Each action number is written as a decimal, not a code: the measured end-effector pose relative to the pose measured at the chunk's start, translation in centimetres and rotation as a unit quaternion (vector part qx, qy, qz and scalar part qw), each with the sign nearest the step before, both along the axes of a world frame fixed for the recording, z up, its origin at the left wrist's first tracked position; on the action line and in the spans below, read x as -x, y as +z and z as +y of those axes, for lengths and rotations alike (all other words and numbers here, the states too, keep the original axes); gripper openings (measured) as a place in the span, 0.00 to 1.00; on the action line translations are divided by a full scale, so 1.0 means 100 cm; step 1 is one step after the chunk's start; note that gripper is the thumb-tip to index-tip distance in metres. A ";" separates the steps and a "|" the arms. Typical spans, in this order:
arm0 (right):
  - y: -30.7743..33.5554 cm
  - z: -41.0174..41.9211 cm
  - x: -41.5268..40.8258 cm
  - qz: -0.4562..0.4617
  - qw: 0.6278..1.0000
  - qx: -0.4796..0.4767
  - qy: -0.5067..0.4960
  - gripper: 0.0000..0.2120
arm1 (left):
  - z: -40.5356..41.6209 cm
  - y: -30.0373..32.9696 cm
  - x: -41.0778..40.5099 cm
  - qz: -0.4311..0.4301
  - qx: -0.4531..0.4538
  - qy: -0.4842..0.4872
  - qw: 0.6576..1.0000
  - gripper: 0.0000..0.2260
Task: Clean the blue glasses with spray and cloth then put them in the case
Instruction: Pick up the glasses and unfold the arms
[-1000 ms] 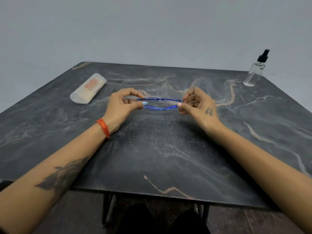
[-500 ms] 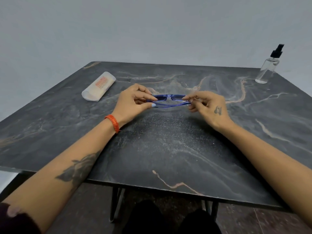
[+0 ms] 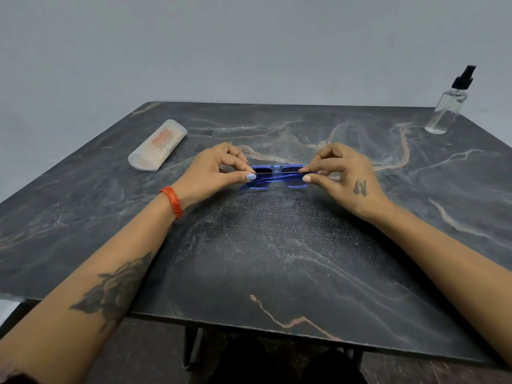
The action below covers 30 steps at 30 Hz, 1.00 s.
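Dark marble table w/ tan veins, plain grey wall behind. Case at 10 o'clock, spray bottle at 2. Center: blue glasses, folded, left hand & right hand each pinching an end.

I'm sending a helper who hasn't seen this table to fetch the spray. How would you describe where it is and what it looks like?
Start at the dark marbled table and look to its far right corner. The spray bottle stands upright there, alone. It is clear with a black pump top, unlike the pale case lying flat at the far left.
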State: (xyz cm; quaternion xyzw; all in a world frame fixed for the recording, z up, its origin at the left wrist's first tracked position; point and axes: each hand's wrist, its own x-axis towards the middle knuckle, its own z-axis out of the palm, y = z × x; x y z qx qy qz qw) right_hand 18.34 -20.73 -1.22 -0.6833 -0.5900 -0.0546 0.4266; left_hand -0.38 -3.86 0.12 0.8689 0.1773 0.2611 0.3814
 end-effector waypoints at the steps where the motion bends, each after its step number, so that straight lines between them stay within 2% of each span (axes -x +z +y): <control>1: 0.002 -0.001 -0.001 -0.003 1.000 0.005 0.014 0.06 | 0.001 0.001 0.001 0.007 0.019 -0.013 1.000 0.03; 4: 0.007 -0.003 0.000 0.037 0.997 0.036 0.054 0.05 | 0.001 0.003 0.007 0.001 0.110 -0.039 0.993 0.02; 8: 0.011 -0.005 0.002 0.126 0.983 0.081 0.102 0.04 | 0.004 0.001 0.010 -0.010 0.176 -0.053 0.983 0.02; 11: 0.013 -0.006 0.002 0.201 0.964 0.101 0.145 0.08 | 0.006 0.000 0.010 -0.025 0.200 -0.059 0.978 0.10; 13: 0.012 -0.007 0.001 0.239 0.951 0.107 0.163 0.07 | 0.006 0.000 0.010 -0.025 0.206 -0.064 0.976 0.12; 17: 0.009 -0.006 -0.001 0.299 0.937 0.100 0.153 0.04 | 0.007 -0.001 0.010 -0.019 0.223 -0.095 0.970 0.06; 18: 0.009 -0.006 -0.001 0.310 0.932 0.100 0.156 0.03 | 0.009 -0.002 0.010 -0.026 0.243 -0.103 0.964 0.10; 20: 0.008 -0.004 0.001 0.343 0.922 0.096 0.153 0.08 | 0.012 -0.003 0.009 -0.043 0.282 -0.105 0.953 0.20; 21: 0.008 -0.004 0.003 0.361 0.916 0.091 0.148 0.10 | 0.013 -0.003 0.008 -0.051 0.296 -0.105 0.948 0.21; 25: 0.009 -0.002 0.009 0.411 0.897 0.072 0.142 0.07 | 0.014 -0.005 0.007 -0.084 0.318 -0.116 0.937 0.16; 29: 0.009 0.000 0.011 0.374 0.923 0.034 0.079 0.05 | 0.010 -0.006 0.003 -0.115 0.311 -0.090 0.939 0.05; 30: 0.009 0.001 0.012 0.370 0.927 0.021 0.064 0.06 | 0.010 -0.006 0.003 -0.116 0.292 -0.077 0.946 0.06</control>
